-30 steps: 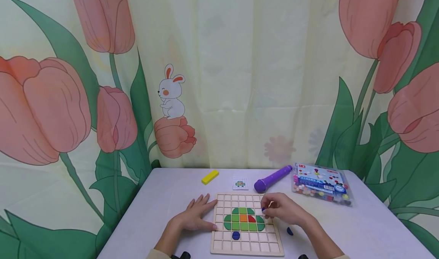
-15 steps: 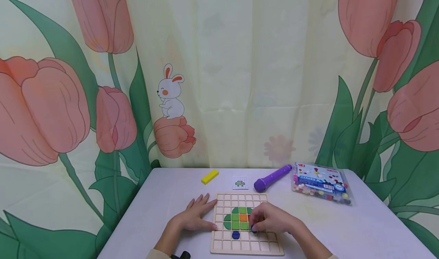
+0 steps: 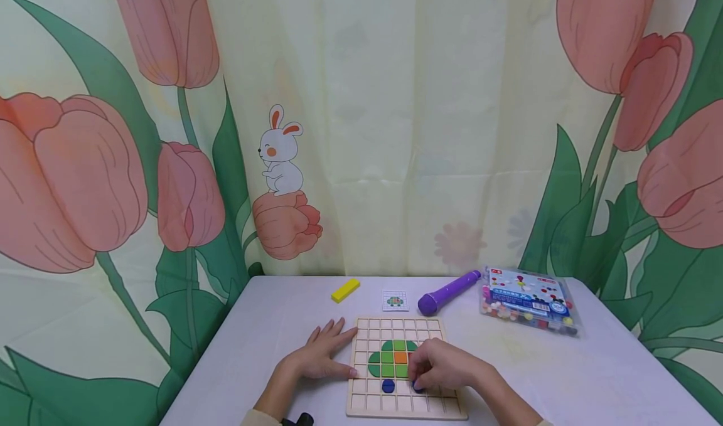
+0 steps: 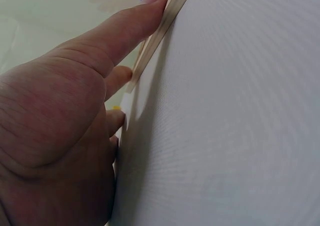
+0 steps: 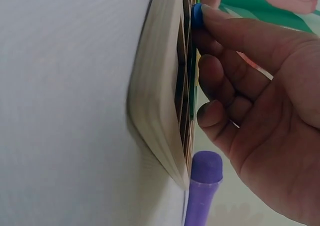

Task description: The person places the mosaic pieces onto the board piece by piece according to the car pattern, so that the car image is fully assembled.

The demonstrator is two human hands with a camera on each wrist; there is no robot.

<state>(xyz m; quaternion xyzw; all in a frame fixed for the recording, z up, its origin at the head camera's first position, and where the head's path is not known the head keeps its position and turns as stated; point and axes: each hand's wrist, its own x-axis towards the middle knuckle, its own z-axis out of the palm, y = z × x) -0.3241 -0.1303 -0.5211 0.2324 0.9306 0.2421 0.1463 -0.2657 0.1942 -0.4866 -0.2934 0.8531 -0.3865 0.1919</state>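
Observation:
A wooden grid board [image 3: 407, 416] lies on the table. In its cells sit light green squares [image 3: 387, 371], dark green rounded pieces [image 3: 374, 370] and an orange square [image 3: 400, 357]. A blue disc made of two halves [image 3: 388, 386] sits below the green pattern. My left hand [image 3: 322, 356] rests at the board's left edge, fingers spread and thumb on the rim. My right hand [image 3: 446, 364] pinches a small blue piece [image 5: 198, 16] between thumb and finger, low over the cells at the pattern's lower right. That hand covers the pattern's right part.
Behind the board lie a yellow block [image 3: 346, 290], a small pattern card [image 3: 395, 300] and a purple microphone [image 3: 449, 293]. A clear plastic box of colourful pieces [image 3: 530, 302] stands at the back right. A printed curtain [image 3: 373, 131] hangs behind the table.
My right hand has moved left and toward me with the blue piece, from the board's right edge to below the green pattern. The loose blue piece beside the board is now hidden. My left hand stays put.

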